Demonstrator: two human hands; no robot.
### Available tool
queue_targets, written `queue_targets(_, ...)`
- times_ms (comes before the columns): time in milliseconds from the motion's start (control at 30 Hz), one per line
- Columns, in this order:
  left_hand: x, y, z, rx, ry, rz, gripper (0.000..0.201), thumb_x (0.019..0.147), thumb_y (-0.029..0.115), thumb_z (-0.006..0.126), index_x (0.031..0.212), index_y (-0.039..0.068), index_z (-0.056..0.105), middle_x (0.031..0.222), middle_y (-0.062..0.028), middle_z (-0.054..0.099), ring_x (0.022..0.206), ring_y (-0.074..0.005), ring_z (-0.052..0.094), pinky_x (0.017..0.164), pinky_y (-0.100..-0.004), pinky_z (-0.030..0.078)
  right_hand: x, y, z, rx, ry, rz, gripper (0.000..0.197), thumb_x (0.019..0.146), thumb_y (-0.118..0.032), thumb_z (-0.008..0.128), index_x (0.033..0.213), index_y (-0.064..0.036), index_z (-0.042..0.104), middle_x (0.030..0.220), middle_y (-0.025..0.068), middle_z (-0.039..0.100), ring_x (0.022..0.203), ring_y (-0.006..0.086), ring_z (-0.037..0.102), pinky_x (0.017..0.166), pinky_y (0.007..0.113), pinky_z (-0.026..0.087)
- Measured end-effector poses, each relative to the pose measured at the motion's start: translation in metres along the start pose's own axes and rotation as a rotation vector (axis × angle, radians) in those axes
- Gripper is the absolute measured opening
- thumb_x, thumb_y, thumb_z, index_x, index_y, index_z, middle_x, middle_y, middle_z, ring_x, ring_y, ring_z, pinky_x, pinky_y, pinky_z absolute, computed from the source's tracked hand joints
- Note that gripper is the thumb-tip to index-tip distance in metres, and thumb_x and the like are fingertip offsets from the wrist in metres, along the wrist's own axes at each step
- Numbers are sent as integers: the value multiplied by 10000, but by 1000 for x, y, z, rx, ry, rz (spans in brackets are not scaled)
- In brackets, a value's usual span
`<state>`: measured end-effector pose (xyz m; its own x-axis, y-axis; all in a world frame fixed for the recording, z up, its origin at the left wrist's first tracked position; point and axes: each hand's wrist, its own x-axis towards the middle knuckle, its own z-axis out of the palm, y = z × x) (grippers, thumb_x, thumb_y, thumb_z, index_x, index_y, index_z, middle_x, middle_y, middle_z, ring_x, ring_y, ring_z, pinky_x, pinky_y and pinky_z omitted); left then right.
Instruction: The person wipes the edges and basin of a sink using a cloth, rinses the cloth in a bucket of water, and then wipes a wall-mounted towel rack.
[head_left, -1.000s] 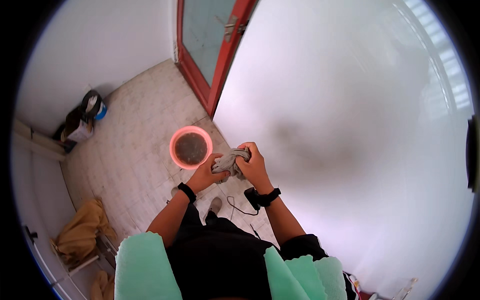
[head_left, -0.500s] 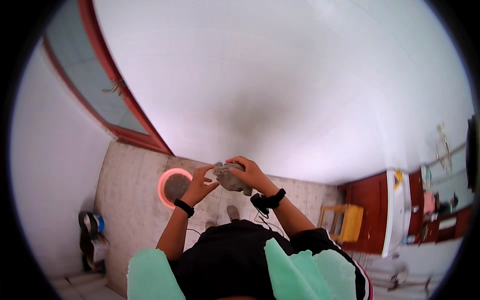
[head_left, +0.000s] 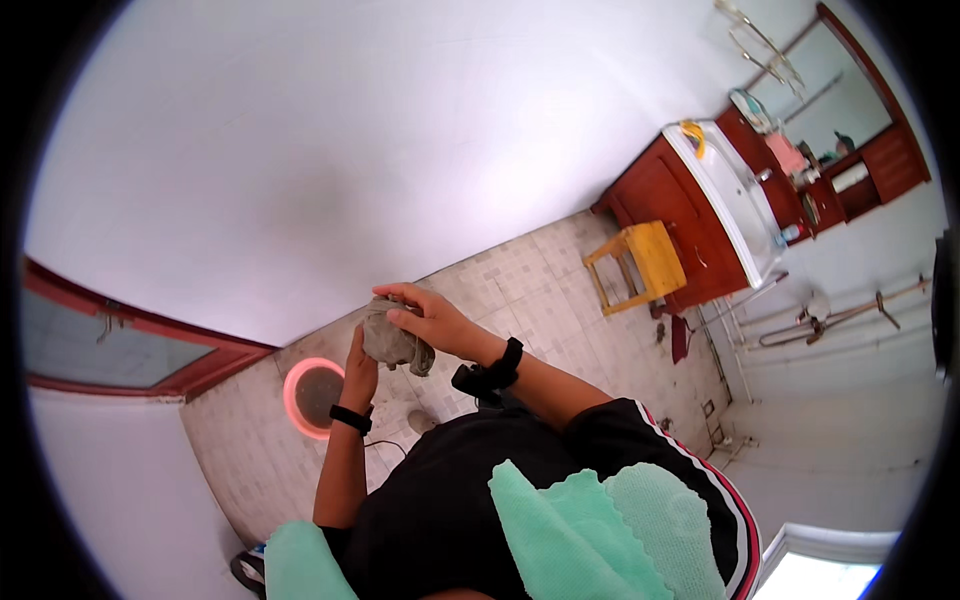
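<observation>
A bunched grey-brown rag is between my hands at about waist height. My right hand grips it from the upper right, fingers over its top and thumb across its front. Against the rag's left side rests my left hand, its fingers partly hidden by the cloth. Both wrists wear black bands, and a small black device hangs at the right one. To the left of my left hand, a pink basin with murky grey water stands on the floor.
Ahead is a white wall, with a red-framed door at the left. A yellow wooden stool stands by the red washbasin cabinet at the right. Pale green cloths hang near my chest. A cable crosses the tiled floor.
My view has turned toward the right, bringing the washbasin and stool further in. My left hand has come from beside the rag onto its left side; the right hand still grips it.
</observation>
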<state>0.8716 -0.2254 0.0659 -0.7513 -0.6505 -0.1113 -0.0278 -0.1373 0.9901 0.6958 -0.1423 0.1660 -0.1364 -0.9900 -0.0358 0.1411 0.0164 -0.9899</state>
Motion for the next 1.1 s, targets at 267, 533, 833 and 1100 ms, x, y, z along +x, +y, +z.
queue_targets(267, 61, 53, 111, -99, -97, -156, 390, 1005, 280, 374, 1372, 149, 383, 1300, -72, 504, 1158, -194, 541, 935, -367, 481, -85, -6, -123, -176, 209, 24, 557, 894, -176, 635, 1385, -20, 422, 1250, 118, 556, 1143, 178, 542, 955, 313, 457)
queue_targets(533, 148, 46, 293, -112, -496, -32, 377, 877, -13, 434, 1231, 97, 501, 1272, -62, 502, 1175, -171, 491, 967, -295, 417, -189, -36, -259, -320, 438, 271, 432, 787, -167, 713, 1155, 12, 575, 1055, 186, 649, 920, 167, 659, 749, 291, 532)
queue_targets(833, 202, 7, 466, 408, -831, 302, 544, 706, 100, 755, 1172, 52, 479, 1270, -162, 467, 1228, -276, 450, 1044, -352, 350, -304, -45, -355, -214, 839, 47, 357, 813, -147, 669, 1124, 2, 576, 958, 97, 635, 891, 140, 586, 811, 284, 478)
queue_targets(1100, 235, -13, 589, 195, -1138, 159, 496, 738, -2, 643, 1201, -1, 467, 1096, -156, 555, 1094, -287, 557, 965, -335, 424, -355, -40, -403, -79, 1108, 45, 415, 869, -190, 694, 1202, -17, 518, 1017, 45, 606, 944, 98, 549, 836, 268, 464)
